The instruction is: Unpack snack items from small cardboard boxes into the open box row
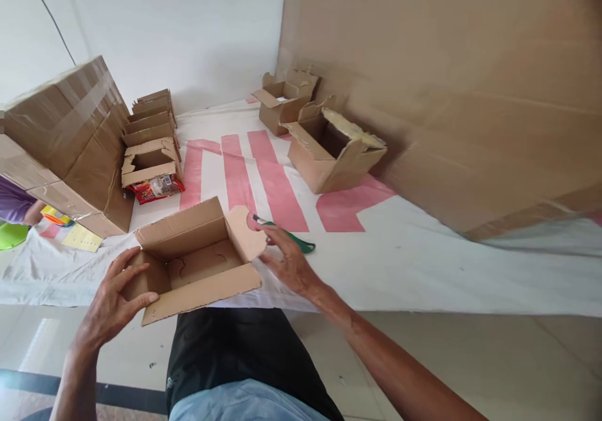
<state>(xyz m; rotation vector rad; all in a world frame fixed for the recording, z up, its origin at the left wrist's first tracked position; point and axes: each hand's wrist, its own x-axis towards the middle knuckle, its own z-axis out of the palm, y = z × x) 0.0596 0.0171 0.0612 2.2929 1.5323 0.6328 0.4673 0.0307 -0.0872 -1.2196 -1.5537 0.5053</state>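
Cardboard fills most of what we see — an open box (197, 261) sits at the near edge of the white sheet (423, 264), its flaps up. Our left hand (115, 302) grips the box's left end, thumb pressed along the front flap, fingers curled over the corner; it is closed on the cardboard, not spread. Our right hand (289, 261) lies at the right flap with fingers loosely bent, fingertips touching the flap's edge; whether it pinches or only rests there we cannot tell. Just behind that hand lies a green cutter (286, 236), its tip near the flap.

Further back on the sheet's pink stripes (263, 170) stand two more open boxes (329, 151), and to the left a row of small boxes (150, 138) with a red packet (157, 187) in front. A big taped carton (70, 138) stands left of them. A large cardboard sheet (470, 95) leans along the right — well apart from our hands.
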